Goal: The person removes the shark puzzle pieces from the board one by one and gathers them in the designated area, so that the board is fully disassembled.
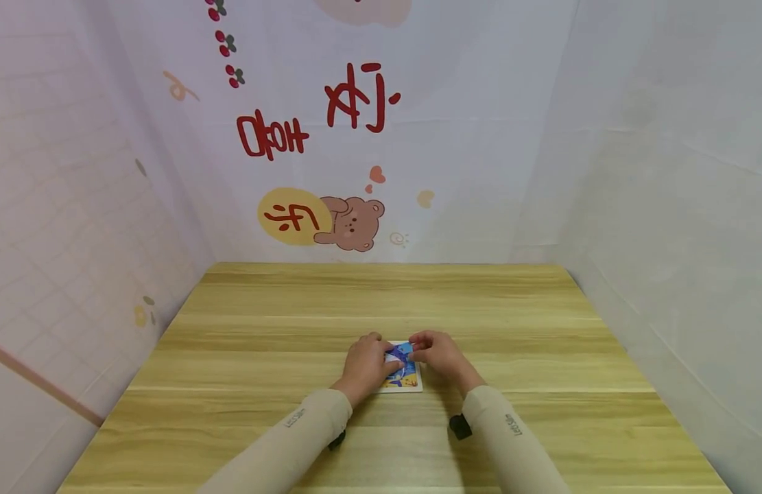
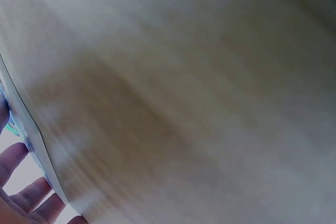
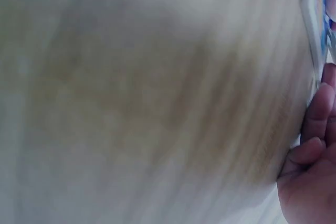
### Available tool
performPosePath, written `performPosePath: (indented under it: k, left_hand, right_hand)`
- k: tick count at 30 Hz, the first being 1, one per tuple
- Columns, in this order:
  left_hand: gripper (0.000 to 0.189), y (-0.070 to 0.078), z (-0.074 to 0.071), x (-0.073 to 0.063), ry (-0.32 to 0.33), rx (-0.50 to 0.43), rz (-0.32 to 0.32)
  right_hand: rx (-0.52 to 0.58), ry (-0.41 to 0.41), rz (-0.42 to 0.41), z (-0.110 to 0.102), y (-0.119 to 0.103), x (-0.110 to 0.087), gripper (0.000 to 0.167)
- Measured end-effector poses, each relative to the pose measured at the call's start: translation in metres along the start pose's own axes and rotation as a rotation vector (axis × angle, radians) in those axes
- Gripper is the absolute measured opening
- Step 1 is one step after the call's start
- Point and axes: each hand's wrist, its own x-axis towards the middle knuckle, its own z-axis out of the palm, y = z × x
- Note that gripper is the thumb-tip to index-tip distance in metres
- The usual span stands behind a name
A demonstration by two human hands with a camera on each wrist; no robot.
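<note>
A small flat picture board [image 1: 411, 384] with a white border and a blue-and-yellow cartoon sea picture lies on the table. My left hand [image 1: 365, 365] rests on its left side, thumb and index finger reaching over the picture. In the left wrist view, fingertips [image 2: 16, 153] touch the board's edge [image 2: 42, 153]. My right hand [image 1: 439, 353] is at the upper right corner, its thumb and index finger bent around a blue part of the picture. Its other fingers [image 3: 317, 111] curl in the right wrist view, beside the pale board edge [image 3: 312, 22]. Both hands cover much of the picture.
The wood-grain table [image 1: 263, 295] spreads around the board on all sides. A white cloth wall [image 1: 479, 192] with red characters and a cartoon bear [image 1: 354, 223] stands behind it, with more pale cloth at left and right. A dark strap [image 1: 460, 427] shows under the right sleeve.
</note>
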Motion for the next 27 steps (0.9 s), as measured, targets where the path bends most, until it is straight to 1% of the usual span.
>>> performPosePath:
  k: [4,7,11,14,18,21,23,27]
  left_hand:
    - [0.04,0.002,0.0,0.0,0.003,0.015,0.008]
    - [0.041,0.004,-0.001,0.0,-0.007,0.017,0.002]
    - [0.041,0.006,-0.003,-0.001,-0.017,0.011,-0.001]
    - [0.042,0.006,-0.004,-0.001,-0.017,0.021,-0.003]
    - [0.042,0.006,-0.004,-0.002,-0.016,0.036,-0.008]
    - [0.042,0.006,-0.004,-0.002,-0.017,0.038,-0.016]
    - [0.043,0.006,-0.004,-0.002,-0.021,0.035,-0.026]
    - [0.043,0.006,-0.004,-0.002,-0.011,0.025,-0.018]
  right_hand:
    - [0.006,0.013,-0.012,0.003,0.001,0.0,0.027]
    - [0.007,0.022,-0.002,0.003,0.001,-0.002,0.03]
    - [-0.003,0.02,0.017,0.001,0.001,-0.003,0.03]
    - [-0.003,0.018,0.005,-0.003,0.002,-0.003,0.03]
    - [0.036,0.027,0.0,-0.013,0.008,-0.003,0.031]
    - [0.082,0.027,0.025,-0.023,0.016,-0.004,0.032]
    - [0.109,0.025,0.046,-0.032,0.022,-0.006,0.033]
    - [0.143,0.011,0.071,-0.054,0.035,-0.01,0.036]
